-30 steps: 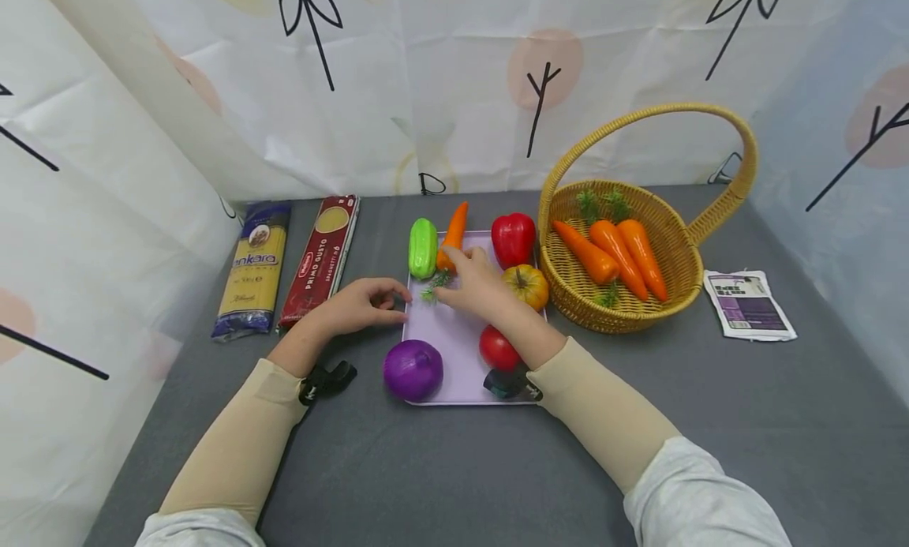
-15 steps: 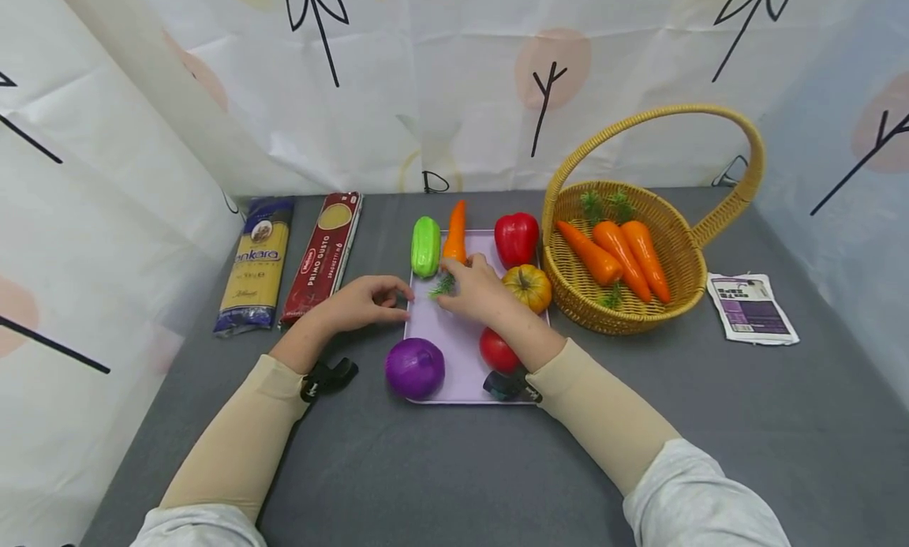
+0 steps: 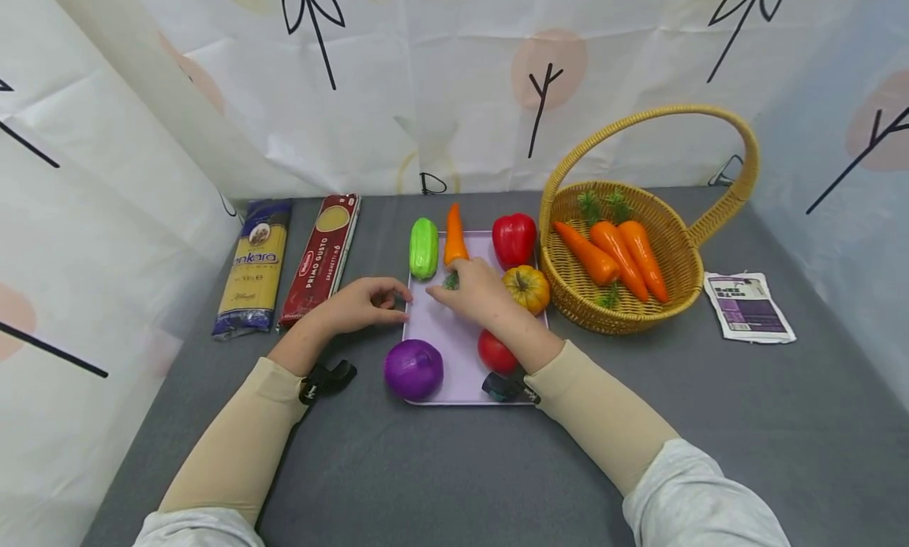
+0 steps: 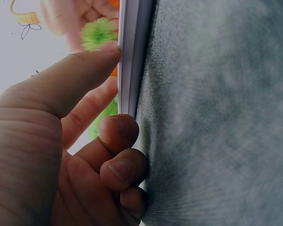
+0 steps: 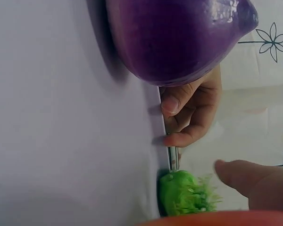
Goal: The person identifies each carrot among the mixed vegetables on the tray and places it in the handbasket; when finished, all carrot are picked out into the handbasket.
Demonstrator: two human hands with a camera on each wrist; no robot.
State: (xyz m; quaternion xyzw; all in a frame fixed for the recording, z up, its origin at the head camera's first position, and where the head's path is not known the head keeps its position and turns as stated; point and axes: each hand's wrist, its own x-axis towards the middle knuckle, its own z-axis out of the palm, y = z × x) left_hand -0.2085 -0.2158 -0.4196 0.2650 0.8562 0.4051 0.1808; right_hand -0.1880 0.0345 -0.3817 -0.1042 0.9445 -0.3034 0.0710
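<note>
In the head view, a pale purple tray [image 3: 454, 385] carries a carrot [image 3: 454, 233], its tip past the far rim. My right hand [image 3: 477, 288] curls its fingers at the carrot's leafy end, partly hiding it. The right thumb stands apart from the carrot greens [image 5: 200, 195] in the right wrist view. My left hand [image 3: 360, 304] touches the tray's left rim with thumb and index fingertips, apart along it; its other fingers are loosely bent. On the tray lie a cucumber [image 3: 424, 249], red pepper [image 3: 514, 240], small pumpkin [image 3: 526, 289], tomato [image 3: 497, 351] and purple onion [image 3: 414, 370].
A wicker basket [image 3: 616, 320] with a tall handle stands right of the tray, holding carrots [image 3: 618, 251]. Far right lies a white and purple packet [image 3: 750, 307]. Two pasta packs, one yellow and blue [image 3: 254, 267] and one red [image 3: 319, 259], lie at the left.
The carrot's leafy end has swung right under my right hand, and the carrot now leans slightly the other way. Its greens are more hidden. My left hand stays at the rim.
</note>
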